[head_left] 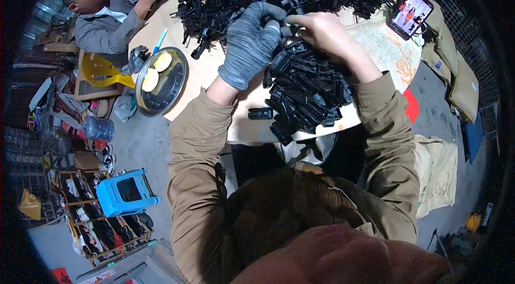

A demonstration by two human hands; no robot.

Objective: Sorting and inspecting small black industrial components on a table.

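Brown-sleeved forearms lead up to a gloved left hand (251, 42) and bare right hand (322, 32), both pinched on one black clip (286, 31) above the heap of clips (306, 88).

Gloved left hand (251, 42) curled, meeting bare right hand (322, 32) (fingertips pinched).

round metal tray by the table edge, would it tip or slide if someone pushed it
The tray seems to overhang the table edge, so a push might tip it off. It looks like thin, shiny metal, so probably light and easy to slide. The yellow slices on it would likely shift.
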